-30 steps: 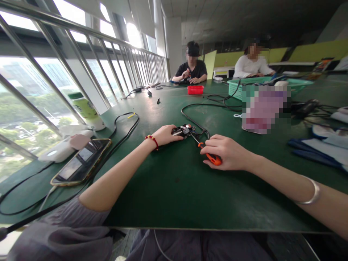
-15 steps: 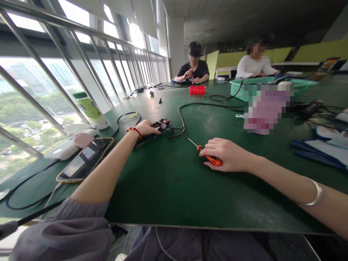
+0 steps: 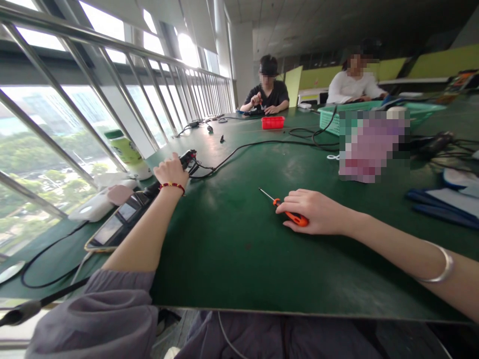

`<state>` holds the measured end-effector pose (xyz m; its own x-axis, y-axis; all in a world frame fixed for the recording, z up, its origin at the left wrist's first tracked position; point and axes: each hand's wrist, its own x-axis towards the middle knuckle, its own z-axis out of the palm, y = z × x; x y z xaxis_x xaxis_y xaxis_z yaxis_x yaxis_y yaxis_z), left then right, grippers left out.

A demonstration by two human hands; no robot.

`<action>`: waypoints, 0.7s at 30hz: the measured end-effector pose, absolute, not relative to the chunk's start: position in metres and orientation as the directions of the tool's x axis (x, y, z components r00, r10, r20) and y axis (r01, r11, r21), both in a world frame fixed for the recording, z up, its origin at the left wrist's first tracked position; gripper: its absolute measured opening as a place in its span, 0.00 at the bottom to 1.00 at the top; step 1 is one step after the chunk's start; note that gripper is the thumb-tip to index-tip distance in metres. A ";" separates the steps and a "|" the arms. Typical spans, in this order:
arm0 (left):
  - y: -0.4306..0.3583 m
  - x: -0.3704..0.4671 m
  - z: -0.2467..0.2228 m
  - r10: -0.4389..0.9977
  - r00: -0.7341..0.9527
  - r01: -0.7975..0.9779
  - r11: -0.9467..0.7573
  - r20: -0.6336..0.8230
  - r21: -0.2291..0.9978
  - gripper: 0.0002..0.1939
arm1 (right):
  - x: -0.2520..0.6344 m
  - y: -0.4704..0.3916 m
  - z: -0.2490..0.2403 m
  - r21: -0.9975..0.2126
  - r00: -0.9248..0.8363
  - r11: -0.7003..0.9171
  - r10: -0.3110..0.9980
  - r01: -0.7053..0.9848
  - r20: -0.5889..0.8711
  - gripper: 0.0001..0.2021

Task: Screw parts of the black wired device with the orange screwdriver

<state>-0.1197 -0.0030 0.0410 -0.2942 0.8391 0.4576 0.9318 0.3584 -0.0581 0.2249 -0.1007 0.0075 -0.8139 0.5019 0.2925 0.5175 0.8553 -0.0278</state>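
Green tabletop (image 3: 232,259) filling much of the head view, broad at six o'clock and narrowing toward twelve. Near four o'clock, right hand (image 3: 314,212) closed around the orange handle of a screwdriver (image 3: 277,202), thin shaft aimed toward ten, tip well apart from the black electronic device (image 3: 189,158). Silver bangle (image 3: 445,264) farther out on the same arm, between three and four.

Near nine o'clock, left hand (image 3: 172,170) against that device and partly covering it; cannot tell whether clasped or only touched, most fingertips being hidden. Device visible past the knuckles, between nine and ten, with thin leads running toward a black cable (image 3: 243,145) sweeping past twelve toward three. Red bracelet (image 3: 172,186) on the left wrist.

Between eight and nine, phone (image 3: 119,224) lying partly behind the left forearm, white object (image 3: 92,203) and pinkish object (image 3: 121,192) near it. Green-labelled bottle (image 3: 129,155) between nine and ten, metal railing (image 3: 112,46) at ten, small black piece (image 3: 222,139) at eleven. Red basket (image 3: 273,122) at one, with a person in a dark shirt (image 3: 267,94) beyond; person in white (image 3: 352,87) at two. Green basket (image 3: 329,122) between two and three, pixelated purple item (image 3: 376,149) in front; blue-and-white fabric (image 3: 449,207) at three.
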 end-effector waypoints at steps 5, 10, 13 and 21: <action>-0.001 -0.119 0.035 0.845 -0.262 0.926 0.356 0.467 -0.125 0.24 | 0.225 -0.101 0.008 -0.043 -0.813 0.851 0.515 0.524 0.271 0.12; 0.001 -0.122 0.032 0.844 -0.230 0.925 0.345 0.484 -0.162 0.23 | 0.225 -0.100 0.007 -0.053 -0.811 0.847 0.522 0.529 0.263 0.12; -0.001 -0.121 0.034 0.838 -0.179 0.934 0.309 0.515 -0.177 0.21 | 0.225 -0.101 0.006 -0.048 -0.809 0.846 0.522 0.530 0.270 0.12; -0.009 -0.097 0.041 0.748 0.156 0.971 0.005 0.645 -0.241 0.16 | 0.226 -0.095 0.000 0.071 -0.768 0.836 0.462 0.544 0.443 0.10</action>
<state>-0.0969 -0.0092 0.0412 0.1558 0.7478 0.6453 0.9706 0.0055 -0.2406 0.2258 -0.0948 0.0003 -0.7679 0.4625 0.4431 0.5444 0.8358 0.0712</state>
